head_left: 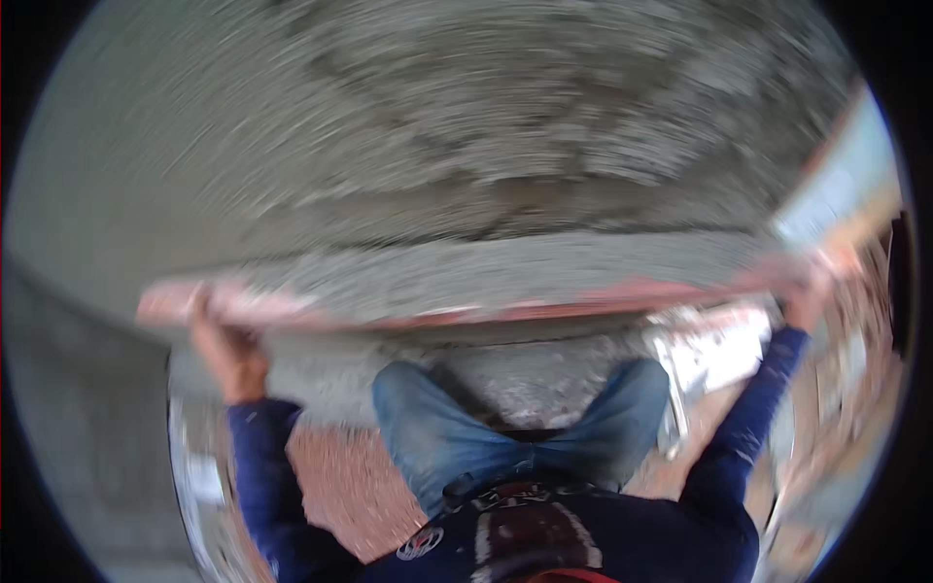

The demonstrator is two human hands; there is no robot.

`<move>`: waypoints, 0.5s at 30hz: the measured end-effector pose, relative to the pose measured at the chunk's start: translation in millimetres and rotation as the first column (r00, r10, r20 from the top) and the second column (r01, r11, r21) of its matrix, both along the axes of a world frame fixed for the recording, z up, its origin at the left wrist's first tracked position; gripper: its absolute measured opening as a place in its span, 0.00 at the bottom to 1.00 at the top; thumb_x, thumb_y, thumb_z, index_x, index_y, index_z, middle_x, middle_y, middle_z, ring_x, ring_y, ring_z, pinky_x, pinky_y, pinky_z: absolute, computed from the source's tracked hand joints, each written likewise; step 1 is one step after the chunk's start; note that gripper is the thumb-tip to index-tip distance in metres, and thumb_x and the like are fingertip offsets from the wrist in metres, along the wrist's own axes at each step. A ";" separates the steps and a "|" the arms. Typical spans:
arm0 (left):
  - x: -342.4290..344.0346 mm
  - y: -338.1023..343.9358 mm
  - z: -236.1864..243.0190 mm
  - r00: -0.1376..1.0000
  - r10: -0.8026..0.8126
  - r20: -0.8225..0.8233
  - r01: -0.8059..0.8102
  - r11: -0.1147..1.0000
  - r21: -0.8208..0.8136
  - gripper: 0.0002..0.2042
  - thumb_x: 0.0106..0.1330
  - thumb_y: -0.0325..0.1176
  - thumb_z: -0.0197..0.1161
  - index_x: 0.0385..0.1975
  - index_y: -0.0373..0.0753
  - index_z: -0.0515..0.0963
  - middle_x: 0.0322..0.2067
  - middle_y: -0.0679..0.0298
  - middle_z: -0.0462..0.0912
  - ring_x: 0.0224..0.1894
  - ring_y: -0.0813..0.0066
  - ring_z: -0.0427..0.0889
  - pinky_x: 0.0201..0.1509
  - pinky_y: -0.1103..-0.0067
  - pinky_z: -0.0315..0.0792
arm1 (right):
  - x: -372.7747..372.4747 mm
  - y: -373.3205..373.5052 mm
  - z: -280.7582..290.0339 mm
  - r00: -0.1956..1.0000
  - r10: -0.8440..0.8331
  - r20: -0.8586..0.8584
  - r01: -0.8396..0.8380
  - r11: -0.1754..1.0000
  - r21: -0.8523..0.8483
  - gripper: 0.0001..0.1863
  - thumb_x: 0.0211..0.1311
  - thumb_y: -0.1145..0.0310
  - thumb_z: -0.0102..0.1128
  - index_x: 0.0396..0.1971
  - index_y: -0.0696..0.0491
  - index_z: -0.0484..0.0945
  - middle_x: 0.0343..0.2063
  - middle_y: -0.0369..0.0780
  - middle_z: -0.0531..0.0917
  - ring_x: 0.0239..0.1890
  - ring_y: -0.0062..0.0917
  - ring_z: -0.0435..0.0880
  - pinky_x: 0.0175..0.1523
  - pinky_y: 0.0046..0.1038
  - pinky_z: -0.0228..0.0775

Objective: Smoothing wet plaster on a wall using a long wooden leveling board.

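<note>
A long reddish straightedge (pixel 603 295) spans the view from left to right, tilted up slightly at its right end. Grey wet mortar (pixel 505 270) lies thickly along most of its length. My left hand (pixel 225 342) is closed on its left end, the thumb over the reddish face. At the other end my right hand (pixel 810 289) is closed around the straightedge, though motion smears its fingers. Beyond the straightedge is a broad mortar-covered surface (pixel 466 126), smooth at the left and rough with ridges toward the middle and right.
A grey ledge (pixel 544 374) runs just in front of my knees. Beside my right knee is a white, stained object (pixel 719 342) whose kind is unclear. Reddish ground (pixel 355 476) shows below, and a pale blue panel (pixel 846 175) stands at the upper right.
</note>
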State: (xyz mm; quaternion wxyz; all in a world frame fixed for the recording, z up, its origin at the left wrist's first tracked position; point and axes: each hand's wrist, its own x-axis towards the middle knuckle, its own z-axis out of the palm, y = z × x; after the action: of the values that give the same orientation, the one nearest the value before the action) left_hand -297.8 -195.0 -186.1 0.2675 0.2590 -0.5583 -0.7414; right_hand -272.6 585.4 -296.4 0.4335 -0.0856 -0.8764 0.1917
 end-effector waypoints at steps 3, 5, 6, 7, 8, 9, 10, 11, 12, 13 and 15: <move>0.2 -115.9 -27.4 0.980 0.139 -0.143 -0.136 0.990 0.034 0.16 0.60 0.43 0.48 0.38 0.37 0.69 0.32 0.65 0.73 0.35 0.75 0.74 0.43 0.79 0.69 | -46.0 -191.5 12.1 0.867 -0.260 -0.425 -0.366 0.246 -0.898 0.08 0.53 0.66 0.53 0.32 0.52 0.73 0.27 0.33 0.73 0.30 0.18 0.72 0.36 0.22 0.67; -9.2 -174.8 -32.3 0.966 0.163 -0.202 -0.153 0.986 0.066 0.12 0.61 0.40 0.48 0.36 0.40 0.70 0.31 0.67 0.72 0.33 0.78 0.73 0.40 0.80 0.69 | -44.4 -248.0 25.9 0.910 -0.344 -0.230 -0.203 0.114 -0.972 0.11 0.53 0.65 0.54 0.31 0.58 0.72 0.26 0.36 0.74 0.26 0.22 0.73 0.33 0.25 0.68; -14.7 -194.9 -32.9 0.961 0.191 -0.202 -0.184 0.982 0.053 0.12 0.61 0.40 0.48 0.36 0.40 0.70 0.31 0.67 0.72 0.33 0.79 0.72 0.40 0.80 0.69 | -39.4 -280.5 40.7 0.901 -0.355 -0.249 -0.247 0.054 -0.968 0.11 0.54 0.66 0.52 0.29 0.60 0.72 0.25 0.38 0.74 0.26 0.24 0.74 0.31 0.26 0.69; -25.8 -211.2 -33.8 0.958 0.201 -0.205 -0.195 0.980 0.051 0.11 0.61 0.40 0.48 0.36 0.40 0.70 0.31 0.68 0.72 0.33 0.80 0.72 0.39 0.81 0.69 | -39.6 -273.3 18.7 0.902 -0.380 -0.205 -0.131 0.213 -0.968 0.16 0.60 0.62 0.45 0.28 0.63 0.71 0.22 0.41 0.74 0.25 0.24 0.74 0.26 0.29 0.69; -22.0 -274.5 -38.4 0.786 -0.478 -0.392 0.517 0.856 -0.009 0.13 0.61 0.41 0.48 0.37 0.39 0.70 0.33 0.66 0.73 0.34 0.78 0.73 0.41 0.79 0.68 | -34.1 -295.9 30.8 0.888 -0.385 -0.254 -0.216 0.140 -0.966 0.16 0.61 0.62 0.44 0.30 0.63 0.69 0.22 0.41 0.74 0.24 0.24 0.74 0.26 0.30 0.69; -26.4 -326.5 -43.3 0.188 -0.855 -0.484 0.936 0.305 -0.175 0.14 0.60 0.42 0.48 0.38 0.38 0.69 0.35 0.65 0.73 0.36 0.75 0.73 0.42 0.77 0.68 | -36.0 -329.4 39.5 0.873 -0.379 -0.306 -0.302 0.072 -0.951 0.15 0.61 0.63 0.44 0.31 0.63 0.68 0.23 0.41 0.74 0.24 0.24 0.74 0.25 0.30 0.69; -33.2 -294.5 -37.4 0.784 -0.482 -0.392 0.524 0.852 0.000 0.16 0.60 0.42 0.47 0.41 0.36 0.68 0.38 0.62 0.73 0.39 0.70 0.73 0.45 0.74 0.68 | -32.5 -343.1 38.9 0.864 -0.381 -0.330 -0.336 0.053 -0.940 0.14 0.61 0.64 0.44 0.34 0.63 0.65 0.25 0.41 0.73 0.24 0.24 0.74 0.27 0.29 0.69; -25.5 -264.0 -23.2 0.962 0.189 -0.197 -0.187 0.982 0.033 0.19 0.59 0.43 0.46 0.43 0.34 0.66 0.41 0.59 0.73 0.42 0.65 0.74 0.48 0.71 0.67 | -34.1 -354.7 32.5 0.860 -0.369 -0.353 -0.377 0.010 -0.926 0.14 0.62 0.65 0.44 0.36 0.63 0.63 0.28 0.42 0.73 0.25 0.23 0.73 0.29 0.28 0.69; -32.3 -297.3 -31.2 0.964 0.164 -0.208 -0.152 0.986 0.073 0.20 0.59 0.43 0.46 0.44 0.34 0.66 0.42 0.58 0.72 0.43 0.64 0.73 0.49 0.71 0.67 | -36.0 -367.0 32.3 0.844 -0.395 -0.362 -0.382 0.031 -0.924 0.14 0.62 0.65 0.44 0.36 0.63 0.63 0.28 0.42 0.73 0.25 0.23 0.73 0.29 0.28 0.69; -33.2 -331.5 -36.1 0.964 0.151 -0.221 -0.131 0.986 0.100 0.20 0.59 0.42 0.47 0.45 0.33 0.66 0.44 0.57 0.72 0.44 0.63 0.73 0.50 0.70 0.67 | -42.4 -376.8 25.6 0.811 -0.396 -0.432 -0.422 0.116 -0.899 0.11 0.61 0.66 0.45 0.36 0.59 0.65 0.25 0.40 0.72 0.24 0.23 0.73 0.26 0.27 0.69; -40.0 -339.8 -34.6 0.967 0.135 -0.218 -0.111 0.987 0.118 0.20 0.58 0.42 0.47 0.45 0.33 0.66 0.43 0.57 0.72 0.44 0.63 0.73 0.50 0.70 0.67 | -42.6 -383.2 23.9 0.776 -0.392 -0.495 -0.453 0.200 -0.869 0.08 0.61 0.67 0.46 0.36 0.55 0.66 0.22 0.38 0.71 0.22 0.23 0.72 0.23 0.26 0.69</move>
State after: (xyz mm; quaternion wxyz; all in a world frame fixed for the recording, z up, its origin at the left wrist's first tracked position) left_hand -337.8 -534.8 -220.7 0.3605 0.2211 -0.4677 -0.7761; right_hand -315.2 202.1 -272.5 0.5375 -0.2506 -0.3482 0.7260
